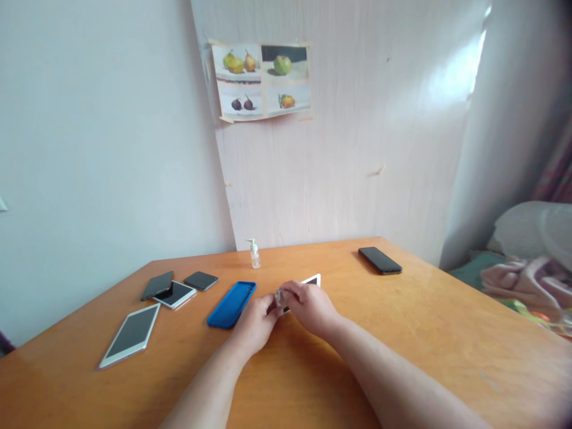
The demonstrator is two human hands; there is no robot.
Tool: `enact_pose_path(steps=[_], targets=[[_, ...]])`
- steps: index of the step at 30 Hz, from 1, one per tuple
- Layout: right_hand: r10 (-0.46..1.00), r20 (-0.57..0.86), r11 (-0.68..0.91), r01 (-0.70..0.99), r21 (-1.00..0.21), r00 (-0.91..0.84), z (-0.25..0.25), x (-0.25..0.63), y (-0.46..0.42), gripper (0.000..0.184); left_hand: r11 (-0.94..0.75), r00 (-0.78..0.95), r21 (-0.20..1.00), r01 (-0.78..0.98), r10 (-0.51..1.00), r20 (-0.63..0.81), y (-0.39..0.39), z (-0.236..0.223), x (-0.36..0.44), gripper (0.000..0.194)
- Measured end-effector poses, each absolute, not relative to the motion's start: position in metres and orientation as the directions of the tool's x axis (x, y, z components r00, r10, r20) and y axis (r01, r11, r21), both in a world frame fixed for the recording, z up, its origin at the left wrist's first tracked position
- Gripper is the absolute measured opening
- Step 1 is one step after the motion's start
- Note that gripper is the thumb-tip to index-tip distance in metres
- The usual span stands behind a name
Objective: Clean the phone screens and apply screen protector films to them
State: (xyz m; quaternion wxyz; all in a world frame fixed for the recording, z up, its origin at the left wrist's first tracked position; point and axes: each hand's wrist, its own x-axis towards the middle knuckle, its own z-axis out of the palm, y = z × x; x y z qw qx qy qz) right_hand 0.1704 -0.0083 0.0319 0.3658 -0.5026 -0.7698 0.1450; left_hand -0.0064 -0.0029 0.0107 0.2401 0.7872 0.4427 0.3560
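Observation:
Near the middle of the table, a white-framed phone with a dark screen lies mostly hidden behind my hands. My left hand is closed on its near left end. Bent over the phone, my right hand pinches a small, crumpled-looking whitish wad between thumb and fingers, close to my left fingertips. What the wad is made of is too small to tell. Just left of my left hand lies an open blue phone case, its inside facing up.
A small clear pump bottle stands at the back of the wooden table. Several phones lie at the left, including a white one and a dark one. Another black phone rests at the back right.

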Motion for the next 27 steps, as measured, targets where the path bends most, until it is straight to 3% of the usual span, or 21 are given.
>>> enact_pose_path(steps=[5,8,11,15,18,20,25,27], targets=[[0.935,0.317,0.098,0.738,-0.667,0.162,0.040,0.205,0.011,0.030,-0.478,0.365,0.701,0.529,0.874,0.321,-0.002,0.009,-0.007,0.016],[0.920,0.274,-0.007,0.711,-0.704,0.280,0.043,0.221,0.019,0.029,-0.475,0.357,0.694,0.541,0.877,0.322,-0.002,0.009,-0.007,0.016],[0.924,0.318,0.063,0.732,-0.679,0.215,0.040,0.212,0.015,0.028,-0.464,0.346,0.696,0.548,0.883,0.317,-0.002,0.009,-0.007,0.017],[0.914,0.393,0.344,0.699,-0.627,-0.098,0.032,0.179,-0.003,0.024,-0.468,0.341,0.705,0.533,0.881,0.327,-0.002,0.010,-0.006,0.015],[0.883,0.420,0.447,0.654,-0.610,-0.212,0.030,0.168,-0.009,0.025,-0.496,0.370,0.703,0.510,0.864,0.341,-0.003,0.011,-0.006,0.016],[0.896,0.410,0.410,0.672,-0.617,-0.169,0.031,0.175,-0.005,0.026,-0.491,0.375,0.707,0.509,0.866,0.331,-0.003,0.012,-0.005,0.016],[0.926,0.320,0.071,0.737,-0.672,0.203,0.039,0.208,0.014,0.031,-0.462,0.354,0.707,0.535,0.883,0.309,-0.004,0.013,-0.005,0.016],[0.918,0.322,0.048,0.740,-0.670,0.231,0.040,0.210,0.014,0.030,-0.464,0.355,0.706,0.535,0.882,0.310,-0.004,0.013,-0.005,0.017]])
